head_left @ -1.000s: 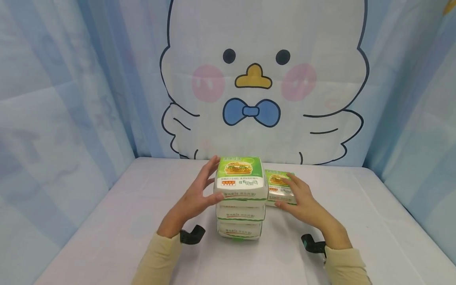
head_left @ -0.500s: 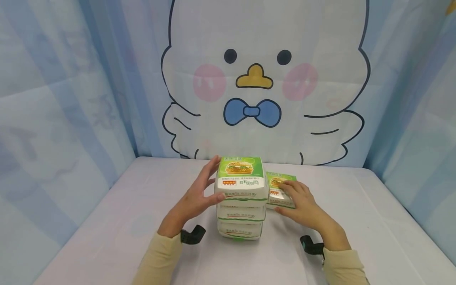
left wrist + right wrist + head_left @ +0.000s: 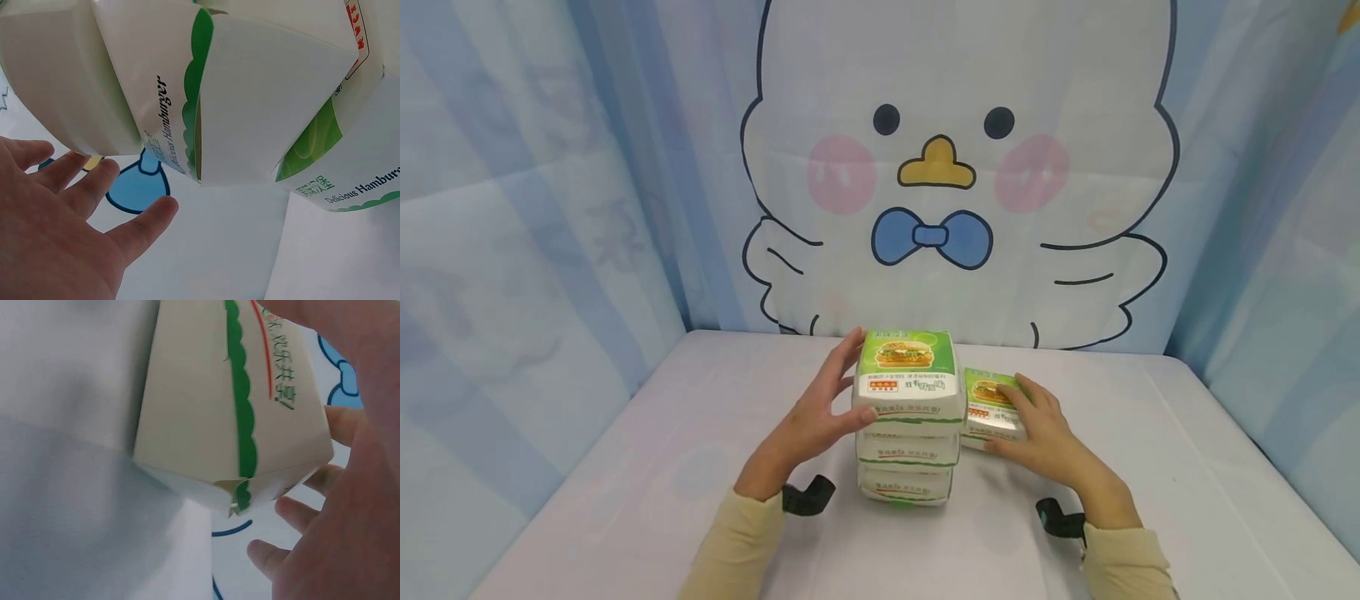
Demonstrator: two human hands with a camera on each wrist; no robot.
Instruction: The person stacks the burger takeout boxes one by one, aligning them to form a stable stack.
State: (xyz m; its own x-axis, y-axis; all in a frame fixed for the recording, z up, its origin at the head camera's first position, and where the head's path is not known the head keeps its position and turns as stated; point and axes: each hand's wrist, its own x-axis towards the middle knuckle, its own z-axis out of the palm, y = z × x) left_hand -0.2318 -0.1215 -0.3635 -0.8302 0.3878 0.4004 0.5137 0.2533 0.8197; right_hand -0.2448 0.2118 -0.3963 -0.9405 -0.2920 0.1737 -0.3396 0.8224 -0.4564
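Observation:
Three white and green paper hamburger boxes stand stacked at the middle of the table, the top box (image 3: pixel 910 383) above a middle box (image 3: pixel 907 450) and a bottom box (image 3: pixel 904 485). My left hand (image 3: pixel 812 417) is at the stack's left side, thumb against the top box's front corner. Its fingers look spread and fairly straight beside the boxes (image 3: pixel 269 100) in the left wrist view. Right of the stack, my right hand (image 3: pixel 1045 437) holds another hamburger box (image 3: pixel 985 418), thumb at the front. In the right wrist view, fingers reach behind that box (image 3: pixel 194 406).
A white cloth covers the table (image 3: pixel 715 375). Pale blue printed curtains (image 3: pixel 535 250) enclose the left, right and back, the back one bearing a cartoon bird (image 3: pixel 940 75). Black wrist mounts (image 3: pixel 808 495) stick out from both sleeves.
My right hand's fingers have shifted on the single hamburger box, which has come slightly nearer to me, beside the stack. My left hand and the stack have stayed put.

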